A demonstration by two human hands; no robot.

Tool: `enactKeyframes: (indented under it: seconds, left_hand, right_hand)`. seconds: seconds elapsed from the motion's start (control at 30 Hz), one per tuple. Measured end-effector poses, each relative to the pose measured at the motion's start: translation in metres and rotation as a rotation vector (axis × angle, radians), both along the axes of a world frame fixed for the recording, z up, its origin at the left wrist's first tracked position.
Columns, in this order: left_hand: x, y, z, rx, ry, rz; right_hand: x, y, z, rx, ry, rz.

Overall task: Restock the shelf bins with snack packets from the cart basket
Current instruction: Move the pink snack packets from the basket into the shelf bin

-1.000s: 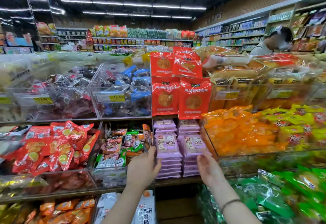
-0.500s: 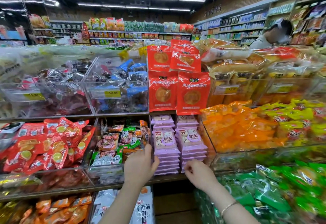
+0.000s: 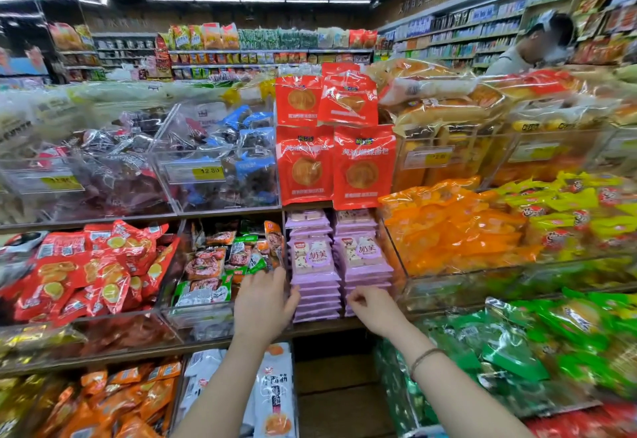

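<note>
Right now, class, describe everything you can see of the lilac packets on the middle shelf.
The lilac packets form two stacks side by side on the middle shelf, below red packets. They look like glossy plastic film and lie flat; each tilted top packet shows pale pieces and printed characters. The left hand lies open against the left stack's side; the right hand has curled fingers at the right stack's front, grip unclear.
</note>
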State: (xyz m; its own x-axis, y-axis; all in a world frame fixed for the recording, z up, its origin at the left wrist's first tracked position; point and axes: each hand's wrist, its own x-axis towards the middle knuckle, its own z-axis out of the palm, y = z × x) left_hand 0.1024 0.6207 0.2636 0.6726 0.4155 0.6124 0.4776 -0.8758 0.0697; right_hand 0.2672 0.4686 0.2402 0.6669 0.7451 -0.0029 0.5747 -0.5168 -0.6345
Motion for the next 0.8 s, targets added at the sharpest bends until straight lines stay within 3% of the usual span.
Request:
enactKeyframes:
  seconds: [0.2,0.3,0.37,0.43,0.53,0.57,0.67,0.8]
  left_hand:
    - [-0.041,-0.069,-0.044,-0.489,-0.327,-0.022]
    - [-0.074,-0.135,-0.09,-0.802,-0.353,-0.013]
    - [-0.098,-0.177,-0.123,-1.013,-0.251,-0.005]
    - [-0.126,-0.21,-0.157,-1.258,-0.032,0.052]
    - [-0.171,-0.247,-0.193,-1.919,0.35,0.285]
    - [-0.186,-0.257,-0.201,-2.035,0.413,0.366]
    - [-0.228,-0.278,-0.215,-1.935,0.498,0.522]
    - [-0.265,-0.295,-0.225,-1.777,0.638,0.557]
  right_hand:
    - [-0.038,-0.074,-0.04,0.191,0.154,-0.094]
    - [-0.063,-0.12,-0.077,0.172,0.261,-0.11]
    - [-0.08,-0.154,-0.106,0.125,0.359,-0.129]
    - [-0.098,-0.192,-0.14,0.053,0.452,-0.177]
    - [-0.132,-0.257,-0.183,-0.128,0.621,-0.201]
    - [-0.145,-0.279,-0.195,-0.194,0.69,-0.2]
    - [-0.181,-0.344,-0.225,-0.414,0.756,-0.18]
    - [-0.227,-0.408,-0.245,-0.402,0.829,-0.442]
